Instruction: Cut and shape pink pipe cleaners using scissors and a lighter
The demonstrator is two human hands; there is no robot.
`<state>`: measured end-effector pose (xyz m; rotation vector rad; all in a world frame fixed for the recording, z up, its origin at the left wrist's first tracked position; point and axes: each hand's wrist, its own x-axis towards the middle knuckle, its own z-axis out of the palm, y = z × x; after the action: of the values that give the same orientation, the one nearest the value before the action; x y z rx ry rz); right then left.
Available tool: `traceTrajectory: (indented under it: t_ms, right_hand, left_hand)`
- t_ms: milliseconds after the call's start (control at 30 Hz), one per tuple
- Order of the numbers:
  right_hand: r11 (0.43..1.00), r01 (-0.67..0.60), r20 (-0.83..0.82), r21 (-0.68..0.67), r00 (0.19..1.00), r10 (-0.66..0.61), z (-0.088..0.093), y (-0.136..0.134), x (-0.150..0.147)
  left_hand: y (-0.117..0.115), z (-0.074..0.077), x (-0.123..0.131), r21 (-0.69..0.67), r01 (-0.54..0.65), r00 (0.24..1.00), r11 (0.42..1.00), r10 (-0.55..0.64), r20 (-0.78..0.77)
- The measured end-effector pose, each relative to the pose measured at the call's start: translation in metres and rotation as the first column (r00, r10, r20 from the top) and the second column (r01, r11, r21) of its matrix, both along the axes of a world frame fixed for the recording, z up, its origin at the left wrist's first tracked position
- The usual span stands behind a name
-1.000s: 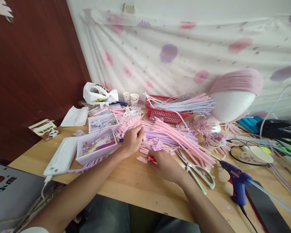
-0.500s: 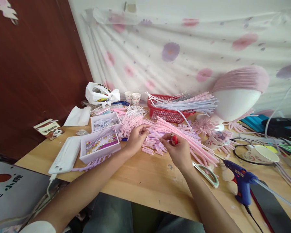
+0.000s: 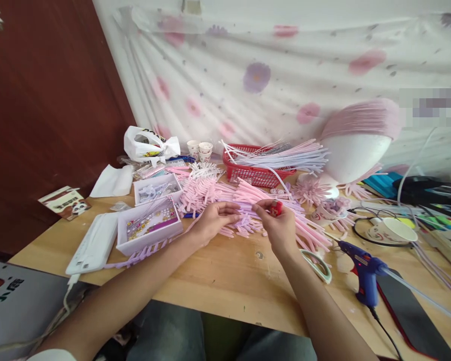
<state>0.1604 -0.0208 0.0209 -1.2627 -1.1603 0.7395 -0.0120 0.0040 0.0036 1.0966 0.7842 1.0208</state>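
My left hand (image 3: 217,221) reaches over the heap in the middle of the table, fingers and thumb closed at the tips. Facing it, my right hand (image 3: 278,223) pinches with thumb and forefinger; a small red item (image 3: 275,208) sits on its finger. A purple pipe cleaner (image 3: 246,205) spans the short gap between the fingertips of both hands. Beneath and around them lie short cut pink and purple pieces (image 3: 247,226) and long pink pipe cleaners (image 3: 311,230). Scissors (image 3: 317,265) lie by my right wrist, their blades hidden.
A blue glue gun (image 3: 364,271) stands at right beside a dark phone-like slab (image 3: 413,316). White boxes of beads (image 3: 150,245) and a white power bank (image 3: 92,244) are at left. Behind are a red basket (image 3: 244,175), paper cups (image 3: 200,150) and a foam head (image 3: 357,150).
My hands have come closer together, the left moving right and slightly down. A purple pipe cleaner now shows between the fingertips. The camera view has shifted slightly.
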Motion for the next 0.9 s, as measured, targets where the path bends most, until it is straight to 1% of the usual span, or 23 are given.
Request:
traceTrajectory:
  t_ms: [33, 67, 100, 133, 167, 200, 233, 267, 300, 333, 367, 400, 433, 467, 500, 567, 600, 633, 667, 700, 767, 833, 900]
  right_hand:
    - [0.999, 0.047, -0.019, 0.015, 0.999, -0.046, 0.000, 0.001, 0.003]
    - [0.996, 0.082, -0.033, 0.028, 0.996, -0.082, 0.001, 0.002, 0.005]
    - [0.994, 0.102, -0.042, 0.032, 0.994, -0.101, 0.001, 0.002, 0.007]
    - [0.994, 0.106, -0.049, 0.029, 0.993, -0.105, 0.001, 0.003, 0.008]
    - [0.995, 0.100, -0.053, 0.023, 0.994, -0.099, 0.000, 0.003, 0.008]
    - [0.996, 0.088, -0.055, 0.014, 0.995, -0.087, -0.001, 0.002, 0.007]
    - [0.997, 0.076, -0.055, 0.008, 0.996, -0.075, -0.001, 0.002, 0.006]
    - [0.998, 0.066, -0.050, 0.005, 0.997, -0.065, -0.002, 0.001, 0.005]
    - [0.998, 0.059, -0.043, 0.008, 0.997, -0.059, -0.003, 0.001, 0.003]
    - [0.998, 0.054, -0.033, 0.011, 0.998, -0.054, -0.003, 0.001, 0.002]
    - [0.999, 0.050, -0.026, 0.014, 0.998, -0.050, -0.003, 0.000, 0.001]
    - [0.999, 0.045, -0.023, 0.015, 0.999, -0.045, -0.003, 0.000, 0.001]
    - [0.999, 0.041, -0.024, 0.017, 0.999, -0.040, -0.003, 0.000, 0.001]
    - [0.999, 0.039, -0.027, 0.019, 0.999, -0.039, -0.003, 0.000, 0.001]
    - [0.999, 0.040, -0.030, 0.024, 0.999, -0.039, -0.003, 0.000, 0.001]
    - [0.998, 0.045, -0.038, 0.032, 0.998, -0.044, -0.002, 0.000, 0.001]
    - [0.999, 0.041, -0.046, 0.027, 0.998, -0.040, -0.001, 0.000, 0.001]
    - [0.999, 0.030, -0.056, 0.015, 0.998, -0.029, 0.000, -0.001, 0.000]
    - [1.000, 0.008, -0.069, -0.004, 0.998, -0.008, 0.000, -0.002, -0.002]
    - [0.999, -0.024, -0.084, -0.029, 0.996, 0.021, 0.001, -0.002, -0.003]
    - [0.993, -0.095, -0.115, -0.073, 0.990, 0.086, 0.002, -0.004, -0.007]
    - [0.983, -0.156, -0.132, -0.096, 0.981, 0.143, 0.002, -0.005, -0.009]
    - [0.978, -0.182, -0.157, -0.100, 0.974, 0.165, 0.000, -0.006, -0.010]
  left_hand:
    - [-0.002, 0.001, -0.001, 0.078, 0.045, 0.995, 0.996, -0.038, -0.092]
    - [-0.005, 0.001, -0.001, 0.152, 0.131, 0.975, 0.980, -0.099, -0.200]
    - [-0.008, 0.002, -0.001, 0.214, 0.238, 0.939, 0.947, -0.168, -0.300]
    - [-0.012, 0.001, -0.001, 0.281, 0.318, 0.903, 0.905, -0.199, -0.382]
    - [-0.015, 0.000, 0.000, 0.348, 0.399, 0.857, 0.848, -0.210, -0.470]
    - [-0.018, -0.002, 0.001, 0.407, 0.491, 0.803, 0.770, -0.219, -0.554]
    - [-0.021, -0.004, 0.002, 0.456, 0.555, 0.762, 0.696, -0.205, -0.615]
    - [-0.024, -0.007, 0.004, 0.493, 0.603, 0.728, 0.627, -0.180, -0.662]
    - [-0.026, -0.009, 0.005, 0.517, 0.638, 0.702, 0.571, -0.156, -0.695]
    - [-0.027, -0.011, 0.006, 0.531, 0.658, 0.686, 0.534, -0.135, -0.715]
    - [-0.028, -0.011, 0.007, 0.536, 0.669, 0.677, 0.515, -0.123, -0.726]
    - [-0.029, -0.011, 0.007, 0.536, 0.670, 0.675, 0.513, -0.121, -0.728]
    - [-0.030, -0.010, 0.008, 0.532, 0.659, 0.683, 0.532, -0.125, -0.720]
    - [-0.030, -0.009, 0.008, 0.526, 0.623, 0.706, 0.579, -0.126, -0.697]
    - [-0.030, -0.006, 0.008, 0.517, 0.557, 0.745, 0.650, -0.116, -0.657]
    - [-0.027, -0.002, 0.008, 0.467, 0.333, 0.854, 0.819, -0.053, -0.517]
    - [-0.025, 0.001, 0.008, 0.414, 0.199, 0.908, 0.888, -0.009, -0.418]
    - [-0.023, 0.003, 0.008, 0.348, 0.075, 0.952, 0.934, 0.036, -0.303]
    - [-0.020, 0.005, 0.007, 0.271, -0.013, 0.981, 0.963, 0.065, -0.183]
    - [-0.018, 0.007, 0.007, 0.193, -0.068, 0.994, 0.979, 0.083, -0.071]
    - [-0.014, 0.010, 0.007, 0.064, -0.116, 0.990, 0.991, 0.110, 0.087]
    - [-0.013, 0.011, 0.007, -0.016, -0.126, 0.981, 0.992, 0.127, 0.149]
    - [-0.013, 0.010, 0.008, -0.069, -0.136, 0.972, 0.988, 0.147, 0.183]
